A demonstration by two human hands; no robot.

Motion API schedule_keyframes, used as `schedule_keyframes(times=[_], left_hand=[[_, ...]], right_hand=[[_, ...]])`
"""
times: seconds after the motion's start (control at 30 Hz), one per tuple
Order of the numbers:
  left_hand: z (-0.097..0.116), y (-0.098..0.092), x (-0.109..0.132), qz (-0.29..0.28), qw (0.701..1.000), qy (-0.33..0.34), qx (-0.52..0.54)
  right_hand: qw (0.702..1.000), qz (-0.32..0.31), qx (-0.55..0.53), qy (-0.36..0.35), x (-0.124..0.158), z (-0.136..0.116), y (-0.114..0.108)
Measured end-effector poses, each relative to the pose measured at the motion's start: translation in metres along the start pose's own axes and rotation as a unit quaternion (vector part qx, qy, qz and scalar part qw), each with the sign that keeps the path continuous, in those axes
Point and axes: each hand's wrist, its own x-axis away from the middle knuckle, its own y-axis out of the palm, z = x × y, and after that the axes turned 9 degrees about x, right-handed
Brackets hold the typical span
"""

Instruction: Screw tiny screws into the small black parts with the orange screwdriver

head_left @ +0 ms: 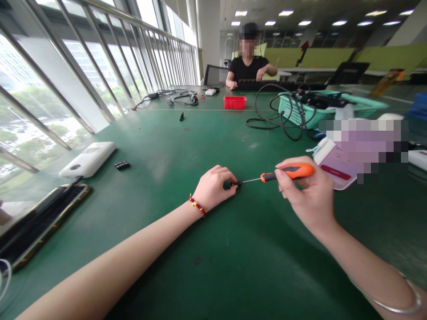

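My left hand [213,186] is closed in a pinch on a small black part [236,183], held just above the green table [187,146]. My right hand [305,191] grips an orange-and-black screwdriver [287,172] by its handle. The thin metal shaft points left and its tip meets the small black part at my left fingertips. A red bead bracelet sits on my left wrist and a thin metal bangle on my right forearm.
A white power bank [88,159], a small black piece [122,165] and a phone [40,222] lie at the left. Farther off stand a red tray [235,102], a teal basket [302,111] with black cables, and loose cables. A person [250,66] sits at the far end.
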Motion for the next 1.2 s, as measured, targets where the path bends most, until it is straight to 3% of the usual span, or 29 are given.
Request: schedule_keyframes(times=[0.23, 0.47, 0.7, 0.97, 1.2], left_hand=[[0.000, 0.000, 0.000, 0.004, 1.000, 0.009, -0.001], [0.001, 0.000, 0.000, 0.000, 1.000, 0.012, -0.006], [0.000, 0.000, 0.000, 0.001, 1.000, 0.015, -0.006], [0.000, 0.000, 0.000, -0.001, 1.000, 0.012, -0.006], [0.001, -0.001, 0.000, -0.001, 1.000, 0.008, -0.014]], right_hand=[[0.996, -0.021, 0.075, -0.036, -0.001, -0.007, -0.004], [0.998, -0.009, 0.026, -0.056, -0.001, -0.004, -0.001], [0.994, -0.077, 0.067, -0.027, 0.004, -0.013, -0.001], [0.998, -0.025, 0.030, -0.049, 0.003, -0.007, 0.002], [0.995, -0.085, 0.051, -0.002, 0.006, -0.015, 0.000]])
